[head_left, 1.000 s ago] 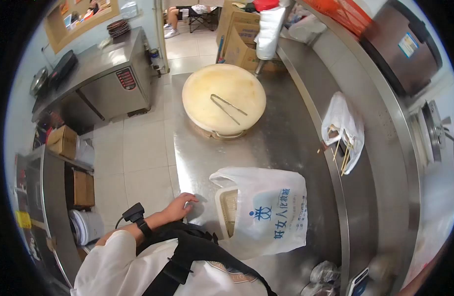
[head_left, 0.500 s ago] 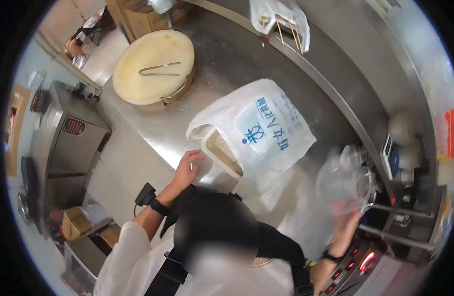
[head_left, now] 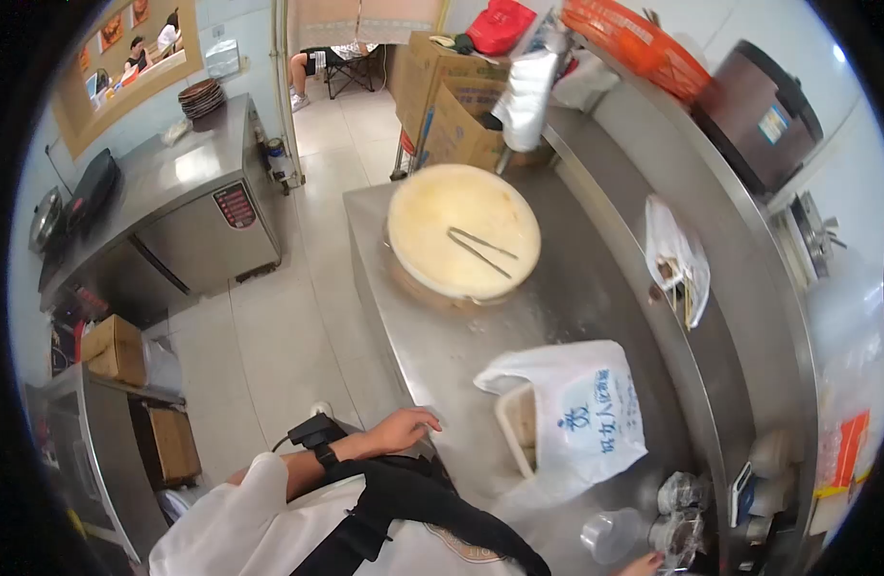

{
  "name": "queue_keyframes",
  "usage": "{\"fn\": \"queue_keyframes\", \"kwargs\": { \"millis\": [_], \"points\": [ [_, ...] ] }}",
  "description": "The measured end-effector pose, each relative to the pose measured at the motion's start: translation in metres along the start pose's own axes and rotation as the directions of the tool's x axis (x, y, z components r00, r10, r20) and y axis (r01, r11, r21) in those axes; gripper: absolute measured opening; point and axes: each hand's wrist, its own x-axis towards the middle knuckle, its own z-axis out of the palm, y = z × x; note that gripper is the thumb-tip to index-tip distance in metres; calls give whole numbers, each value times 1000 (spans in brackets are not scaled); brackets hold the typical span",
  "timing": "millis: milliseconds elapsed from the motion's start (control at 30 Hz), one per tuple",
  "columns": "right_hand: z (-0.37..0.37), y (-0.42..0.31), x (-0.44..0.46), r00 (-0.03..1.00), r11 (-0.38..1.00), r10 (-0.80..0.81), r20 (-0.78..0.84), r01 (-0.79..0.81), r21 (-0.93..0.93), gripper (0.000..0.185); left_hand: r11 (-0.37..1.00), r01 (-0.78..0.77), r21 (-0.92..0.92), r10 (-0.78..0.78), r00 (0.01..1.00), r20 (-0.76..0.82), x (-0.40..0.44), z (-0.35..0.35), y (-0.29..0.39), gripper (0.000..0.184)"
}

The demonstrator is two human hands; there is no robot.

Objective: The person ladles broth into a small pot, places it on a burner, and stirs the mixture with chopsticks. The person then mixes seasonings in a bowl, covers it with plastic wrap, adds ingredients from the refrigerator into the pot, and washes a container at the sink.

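Note:
My left hand point(head_left: 404, 430) is at the near edge of the steel counter point(head_left: 461, 355), fingers loosely stretched and holding nothing. To its right lies a white plastic bag point(head_left: 605, 418) with blue print, its mouth showing a pale plastic tray point(head_left: 516, 432) inside. Only a small part of my right hand point(head_left: 642, 564) shows at the bottom edge. Beside it is a clear plastic tub point(head_left: 610, 536); whether the fingers touch it I cannot make out. Metal tongs point(head_left: 480, 252) rest on a round chopping block point(head_left: 432, 206) farther up the counter.
Glass jars point(head_left: 680, 528) stand by the tub. A small white bag with sticks point(head_left: 677, 259) hangs over the shelf edge at right. Cardboard boxes point(head_left: 461, 120) are behind the block. Across the tiled floor stands a steel cabinet point(head_left: 207, 230). A seated person's legs point(head_left: 300, 77) show beyond the doorway.
The view has swung left and up, so the bag and chopping block sit lower and farther right. My right hand, blurred at the clear tub before, is mostly out of frame.

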Motion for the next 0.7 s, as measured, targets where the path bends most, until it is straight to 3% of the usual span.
{"fn": "queue_keyframes", "kwargs": {
  "millis": [67, 100, 133, 200, 233, 300, 400, 467, 533, 567, 700],
  "points": [
    [33, -47, 14, 983, 982, -171, -61, 175, 65, 57, 999, 4, 35, -3, 1000, -30, -19, -47, -18, 26],
    [66, -126, -15, 961, 928, -243, -133, 270, 258, 44, 998, 17, 64, -13, 998, -64, -29, -73, -25, 26],
    [89, -231, -56, 974, 917, -219, -59, 226, 328, 49, 998, 9, 62, -5, 999, -51, -43, -96, -33, 26],
    [140, -352, -91, 962, 858, -261, 75, 196, 474, 52, 972, -111, 207, 129, 988, -79, -65, -157, -52, 26],
    [168, -377, -89, 914, 780, -375, 156, 220, 586, 53, 971, -43, 234, 72, 991, -115, -77, -185, -58, 25],
    [214, -459, -101, 844, 711, -425, 328, 87, 698, 58, 961, 79, 265, -21, 977, -213, -103, -231, -65, 24],
    [287, -559, -91, 726, 766, -452, 518, 18, 643, 52, 945, 170, 278, -82, 950, -302, -115, -289, -70, 22],
    [337, -621, -84, 707, 754, -512, 488, 96, 650, 41, 931, 241, 273, -128, 918, -375, -109, -319, -73, 20],
    [401, -665, -46, 629, 792, -564, 535, 230, 565, 29, 939, 216, 270, -76, 891, -448, -98, -339, -86, 20],
    [431, -689, -33, 640, 782, -563, 523, 208, 588, 26, 947, 199, 254, -40, 854, -519, -91, -349, -92, 21],
    [568, -756, 42, 705, 750, -504, 499, 70, 658, 21, 934, 314, 169, -155, 783, -602, -69, -384, -100, 23]
  ]
}}
